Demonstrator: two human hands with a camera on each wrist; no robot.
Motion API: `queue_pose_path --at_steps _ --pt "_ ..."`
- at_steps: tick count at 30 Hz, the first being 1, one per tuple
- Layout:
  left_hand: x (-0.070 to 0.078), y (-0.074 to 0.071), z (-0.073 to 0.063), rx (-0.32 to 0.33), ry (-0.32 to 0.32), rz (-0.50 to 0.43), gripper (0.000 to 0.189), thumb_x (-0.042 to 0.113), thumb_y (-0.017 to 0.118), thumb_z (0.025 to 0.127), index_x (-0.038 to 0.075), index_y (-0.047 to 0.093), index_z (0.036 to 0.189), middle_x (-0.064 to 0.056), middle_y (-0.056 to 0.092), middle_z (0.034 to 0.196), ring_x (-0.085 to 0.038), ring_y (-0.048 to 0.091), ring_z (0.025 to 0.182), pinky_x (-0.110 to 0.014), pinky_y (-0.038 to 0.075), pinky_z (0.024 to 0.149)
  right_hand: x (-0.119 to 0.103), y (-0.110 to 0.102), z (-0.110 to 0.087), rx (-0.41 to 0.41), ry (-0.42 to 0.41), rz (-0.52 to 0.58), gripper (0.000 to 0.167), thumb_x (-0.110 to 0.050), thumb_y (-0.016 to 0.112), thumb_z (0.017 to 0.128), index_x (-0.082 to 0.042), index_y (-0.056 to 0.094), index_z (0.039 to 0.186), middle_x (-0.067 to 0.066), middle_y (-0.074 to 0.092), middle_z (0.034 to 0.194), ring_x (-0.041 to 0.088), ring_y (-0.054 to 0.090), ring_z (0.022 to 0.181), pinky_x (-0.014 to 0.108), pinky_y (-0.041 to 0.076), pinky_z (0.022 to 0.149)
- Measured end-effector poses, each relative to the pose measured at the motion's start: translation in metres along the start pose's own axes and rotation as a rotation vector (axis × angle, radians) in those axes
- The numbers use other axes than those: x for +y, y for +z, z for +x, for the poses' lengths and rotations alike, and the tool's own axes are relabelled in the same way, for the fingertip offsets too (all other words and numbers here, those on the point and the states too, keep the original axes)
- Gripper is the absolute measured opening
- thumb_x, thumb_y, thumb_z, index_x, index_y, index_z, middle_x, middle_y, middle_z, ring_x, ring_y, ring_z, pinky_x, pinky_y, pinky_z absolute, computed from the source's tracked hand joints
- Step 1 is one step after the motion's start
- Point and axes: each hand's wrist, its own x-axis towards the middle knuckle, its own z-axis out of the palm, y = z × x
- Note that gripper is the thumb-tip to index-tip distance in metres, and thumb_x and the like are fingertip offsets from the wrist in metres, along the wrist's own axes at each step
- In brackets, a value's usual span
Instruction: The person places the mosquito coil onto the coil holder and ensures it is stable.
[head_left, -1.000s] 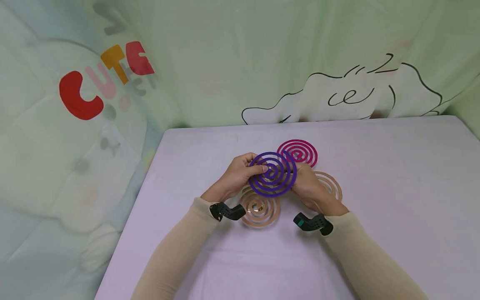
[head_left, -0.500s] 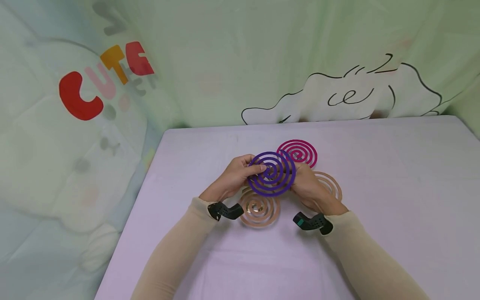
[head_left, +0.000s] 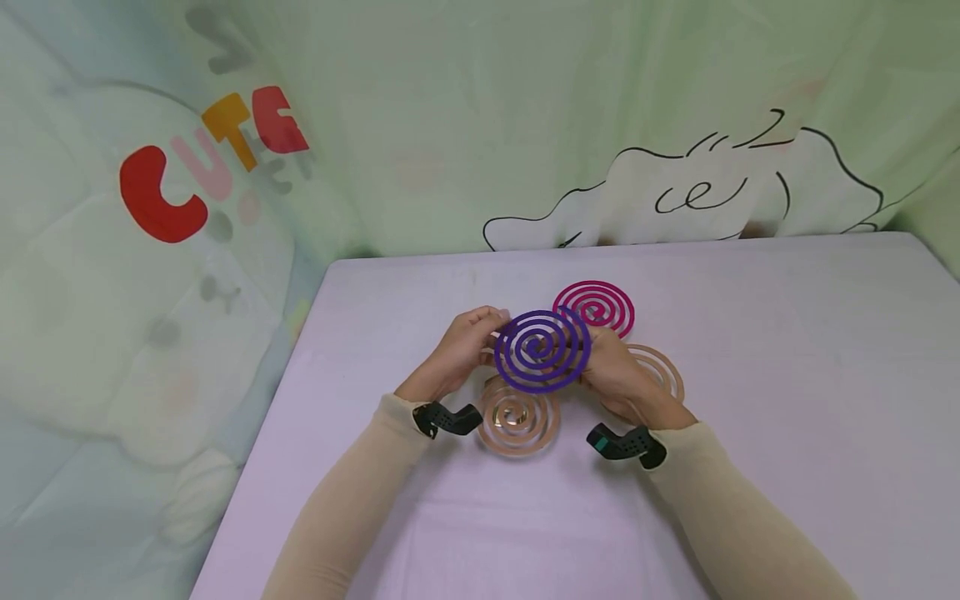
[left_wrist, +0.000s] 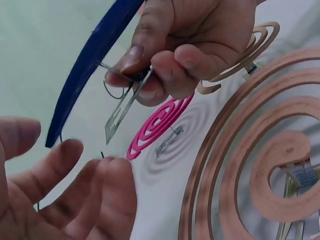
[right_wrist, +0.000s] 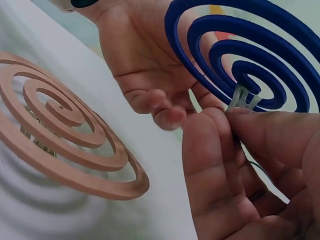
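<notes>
Between my hands hangs a tilted purple mosquito coil, which looks blue in the left wrist view. My right hand pinches the thin metal stand at its centre, from below. At the coil's left edge is my left hand, thumb apart from the fingers and the fingertips loosely bent. Thin dark strands show by the left fingertips in the left wrist view. A brown coil stands on a metal stand close below the hands. Beyond them lies a pink coil, partly overlapped by the purple one in the head view.
Another brown coil is half hidden behind the right hand and wrist. All of this is on a table with a pale lilac cloth. Behind it hangs a pale green printed curtain.
My left thumb has come off the middle of the purple coil, and the left hand has drawn back leftward to its edge. The coil has tilted slightly; the right hand stays put.
</notes>
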Motion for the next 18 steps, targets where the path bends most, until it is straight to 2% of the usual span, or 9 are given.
queue_pose_path --at_steps 6,8,12,18 --pt "-0.0017 -0.0003 0.0002 -0.128 -0.028 -0.106 0.027 0.021 0.051 0.11 0.013 0.064 0.087 0.003 0.068 0.08 -0.008 0.066 0.066 -0.022 0.057 0.065 -0.002 -0.001 -0.0007 -0.03 -0.006 0.01 0.019 -0.014 0.063 0.105 -0.015 0.072 0.088 -0.005 0.059 0.079 0.012 0.046 0.07 0.023 0.044 0.063" --pt "-0.0011 0.0 -0.001 -0.149 -0.026 -0.133 0.028 0.018 0.051 0.11 0.013 0.065 0.086 0.002 0.069 0.08 -0.007 0.067 0.065 -0.022 0.058 0.065 -0.0014 -0.0011 0.0002 -0.033 0.0 0.012 0.015 -0.014 0.063 0.105 -0.014 0.072 0.093 -0.004 0.062 0.083 0.013 0.049 0.073 0.023 0.047 0.066" --pt "-0.0005 0.0003 -0.003 -0.155 -0.025 -0.148 0.031 0.016 0.05 0.11 0.014 0.067 0.085 0.002 0.069 0.081 -0.007 0.068 0.067 -0.022 0.059 0.065 -0.0022 0.0002 0.0005 -0.034 0.017 0.013 0.01 -0.017 0.063 0.106 -0.011 0.07 0.103 -0.002 0.066 0.09 0.014 0.055 0.077 0.024 0.052 0.07" --pt "-0.0013 0.0002 -0.0028 -0.112 -0.012 -0.168 0.031 0.015 0.051 0.11 0.012 0.065 0.082 0.002 0.067 0.08 -0.006 0.065 0.067 -0.02 0.055 0.064 -0.0044 0.0013 -0.0001 -0.032 0.014 0.056 0.013 -0.015 0.055 0.109 -0.009 0.067 0.107 -0.005 0.064 0.086 0.01 0.054 0.073 0.022 0.049 0.066"
